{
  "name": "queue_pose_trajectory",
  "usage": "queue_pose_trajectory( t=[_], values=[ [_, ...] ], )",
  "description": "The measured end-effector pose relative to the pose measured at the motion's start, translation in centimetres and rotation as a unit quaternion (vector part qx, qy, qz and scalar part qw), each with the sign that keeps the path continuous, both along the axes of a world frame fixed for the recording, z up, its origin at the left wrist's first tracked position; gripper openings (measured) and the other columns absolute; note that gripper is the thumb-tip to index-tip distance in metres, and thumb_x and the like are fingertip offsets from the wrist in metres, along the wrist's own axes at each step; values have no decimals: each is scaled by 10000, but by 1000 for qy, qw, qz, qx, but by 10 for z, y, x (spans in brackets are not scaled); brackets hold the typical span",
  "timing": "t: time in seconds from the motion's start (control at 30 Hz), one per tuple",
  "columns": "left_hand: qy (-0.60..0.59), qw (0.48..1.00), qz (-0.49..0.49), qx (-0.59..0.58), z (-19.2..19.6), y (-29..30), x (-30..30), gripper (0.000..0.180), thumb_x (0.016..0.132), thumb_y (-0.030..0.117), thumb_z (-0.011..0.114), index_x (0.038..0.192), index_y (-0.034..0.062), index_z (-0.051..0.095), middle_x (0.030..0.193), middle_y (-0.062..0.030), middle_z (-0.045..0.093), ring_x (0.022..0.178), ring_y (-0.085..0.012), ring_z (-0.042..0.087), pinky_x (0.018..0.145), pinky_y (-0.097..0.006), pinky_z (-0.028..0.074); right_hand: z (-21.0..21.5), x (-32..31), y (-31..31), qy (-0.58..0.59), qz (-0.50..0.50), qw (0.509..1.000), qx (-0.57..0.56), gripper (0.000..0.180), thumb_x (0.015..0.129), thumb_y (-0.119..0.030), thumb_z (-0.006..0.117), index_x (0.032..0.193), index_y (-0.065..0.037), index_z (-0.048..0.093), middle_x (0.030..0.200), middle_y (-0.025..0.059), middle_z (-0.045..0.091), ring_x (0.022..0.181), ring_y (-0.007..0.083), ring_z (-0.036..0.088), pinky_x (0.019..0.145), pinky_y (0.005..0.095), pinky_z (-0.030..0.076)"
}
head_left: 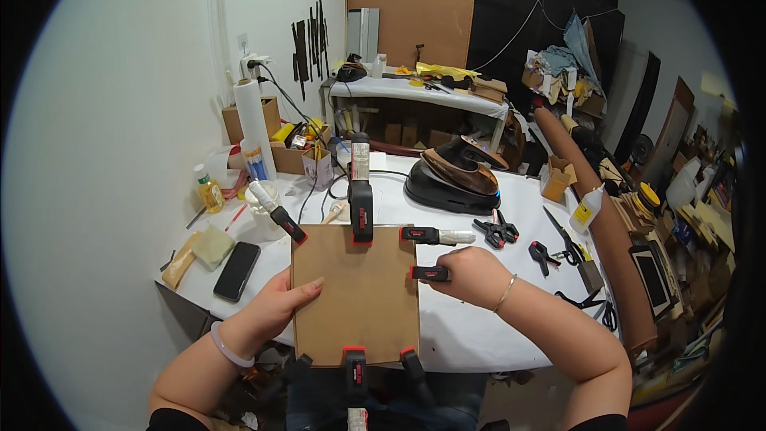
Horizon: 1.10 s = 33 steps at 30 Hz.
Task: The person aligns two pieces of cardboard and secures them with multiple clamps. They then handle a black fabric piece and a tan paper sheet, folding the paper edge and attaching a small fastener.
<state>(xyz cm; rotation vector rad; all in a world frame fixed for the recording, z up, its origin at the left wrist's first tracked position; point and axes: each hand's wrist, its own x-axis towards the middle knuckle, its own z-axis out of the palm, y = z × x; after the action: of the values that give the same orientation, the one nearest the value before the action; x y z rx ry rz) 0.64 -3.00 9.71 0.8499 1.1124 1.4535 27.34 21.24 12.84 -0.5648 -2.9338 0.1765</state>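
A flat brown board, perhaps cardboard, is held up in front of me over the table's near edge. My left hand grips its left edge, thumb lying across the face. At the right edge, my right hand is closed round a black and red clamp, whose jaw meets the board. Other clamps bite the rim: a large one at the top middle, one at the upper left corner, one at the upper right, and several along the bottom, including a large clamp.
On the white table lie a phone, loose spring clamps, scissors and a white glue bottle. A black iron-like appliance stands behind the board. To the right, a long brown roll runs alongside; a wall rises at left.
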Motion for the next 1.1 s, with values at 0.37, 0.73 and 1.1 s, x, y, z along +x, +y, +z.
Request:
queue_pose_trajectory(
  t=[0.37,0.73,1.1],
  values=[
    [6,1000,16,-23,-7,-1,3,472,1042,193,634,1446,-1,486,1359,-88,632,1232,-179,613,1052,-346,493,3,-15,-6,-58,-30,997,-52,402,867,-452,755,963,-62,749,862,129,736,843,325,719,788,412,587],
    [-82,990,117,-21,-53,-8,-17,420,1048,176,606,1416,-2,509,1308,-110,657,1165,-213,658,979,-361,548,-71,49,149,48,-291,956,7,657,867,-366,800,1395,-29,603,1355,207,629,1220,349,624,1058,429,497],
    [-112,980,162,-22,-62,-5,-21,426,1047,163,600,1424,-5,494,1330,-119,646,1167,-218,661,995,-366,547,-136,32,171,5,-161,987,20,245,860,-59,654,1077,-153,717,1339,51,664,1377,284,531,1235,654,168]
  ],
)
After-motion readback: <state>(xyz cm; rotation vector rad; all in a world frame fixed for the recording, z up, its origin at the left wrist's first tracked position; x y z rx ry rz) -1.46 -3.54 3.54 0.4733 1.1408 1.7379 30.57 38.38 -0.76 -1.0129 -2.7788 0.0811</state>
